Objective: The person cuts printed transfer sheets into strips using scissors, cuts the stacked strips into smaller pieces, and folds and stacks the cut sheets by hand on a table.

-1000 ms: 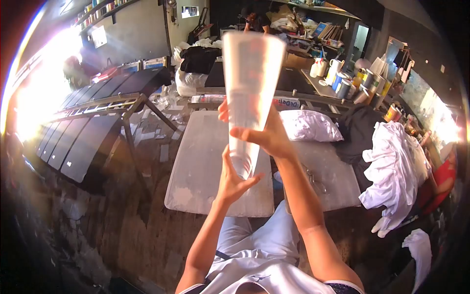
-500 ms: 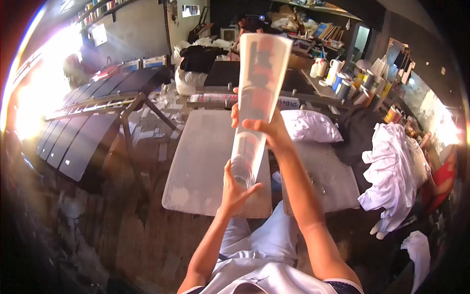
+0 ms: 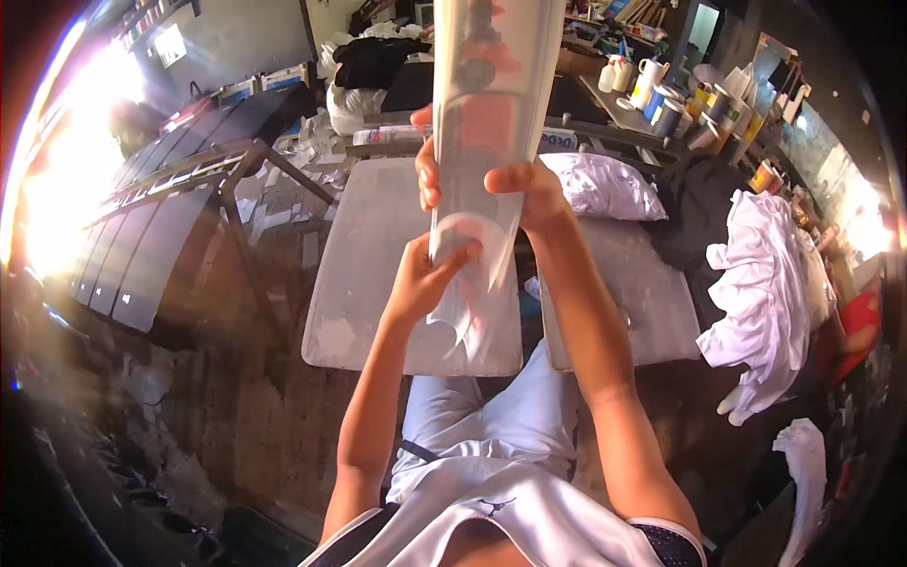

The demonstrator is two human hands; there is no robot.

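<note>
A roll of translucent plastic sheets [image 3: 489,104] with dark and red print stands nearly upright before me, its top running out of view. My right hand [image 3: 537,194] is wrapped round its middle, thumb in front and fingertips showing at the left side. Lower down, my left hand [image 3: 420,274] grips the roll's left side near the bottom, its thumb lying across the front; its other fingers are hidden behind. Below that thumb the sheets' lower ends hang uneven and curled apart.
Two grey boards [image 3: 354,283] lie side by side below my hands. A white wrapped bundle [image 3: 605,186] rests at the right board's far edge. White cloth [image 3: 756,293] hangs at right, near bottles and tubs [image 3: 661,109]. A metal frame [image 3: 236,180] with dark panels stands left.
My left hand has slid up the roll, closer to my right hand, and its thumb now presses on the front. The roll has risen in view, and its lower ends have spread.
</note>
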